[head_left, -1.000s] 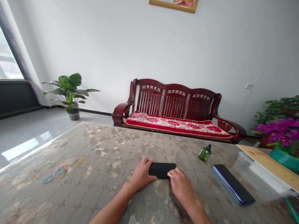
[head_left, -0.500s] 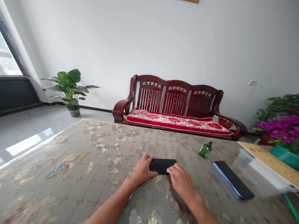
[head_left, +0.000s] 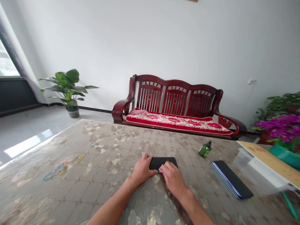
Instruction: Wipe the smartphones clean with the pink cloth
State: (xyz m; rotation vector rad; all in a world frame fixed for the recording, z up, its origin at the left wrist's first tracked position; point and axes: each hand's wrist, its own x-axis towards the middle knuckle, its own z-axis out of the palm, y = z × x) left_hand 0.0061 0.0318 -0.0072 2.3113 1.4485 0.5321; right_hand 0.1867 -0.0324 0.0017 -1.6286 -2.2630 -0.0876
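Observation:
A flat black rectangular object (head_left: 161,161), shaped like a phone, lies on the patterned tabletop in front of me. My left hand (head_left: 143,168) grips its left end, thumb along the near edge and fingers at the far edge. Between the fingers of my right hand (head_left: 172,176) is a small pale pink wad (head_left: 161,169), like a wipe or a bit of cloth, pressed at the object's near edge. The right hand hides part of the black surface.
To the right stand a green spray bottle (head_left: 205,149), a dark phone-shaped stack (head_left: 232,179) and a clear box (head_left: 260,175) under a tan folder (head_left: 264,156). Coloured rings (head_left: 48,176) and a yellow clip (head_left: 80,158) lie left. Beyond the table is a wooden bench (head_left: 175,97).
My right hand has slid left along the near edge of the black object with the pink wad. My left hand keeps its hold. The view has shifted slightly.

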